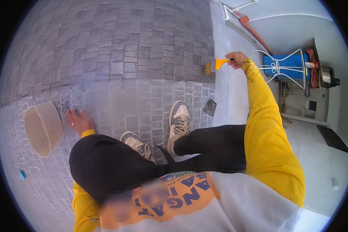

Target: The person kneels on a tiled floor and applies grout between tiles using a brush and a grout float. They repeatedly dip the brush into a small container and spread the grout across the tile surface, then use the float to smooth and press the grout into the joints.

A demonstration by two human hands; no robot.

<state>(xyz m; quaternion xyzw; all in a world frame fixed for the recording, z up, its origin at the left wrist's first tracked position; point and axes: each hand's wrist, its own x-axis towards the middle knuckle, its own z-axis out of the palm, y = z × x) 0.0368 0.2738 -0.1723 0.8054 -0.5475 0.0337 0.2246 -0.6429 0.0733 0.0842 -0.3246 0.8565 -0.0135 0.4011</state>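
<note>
My right hand [237, 59] is stretched out far ahead and grips a paintbrush [215, 65] with an orange handle, its bristles touching the edge where the grey paving blocks [143, 58] meet the pale painted wall strip [228, 89]. My left hand [78, 120] lies flat with fingers spread on the paving, pressed down beside a cream plastic bucket [43, 127] that lies tilted on its side. My legs in black trousers and grey sneakers [179, 123] are between the two hands.
A blue barrel in a white wire stand [286, 66] sits at the right, with a metal pot [328, 77] beyond it. A dark mat [333, 138] lies on the white floor. A small dark tile piece [210, 107] and a small teal object [22, 174] lie on the paving.
</note>
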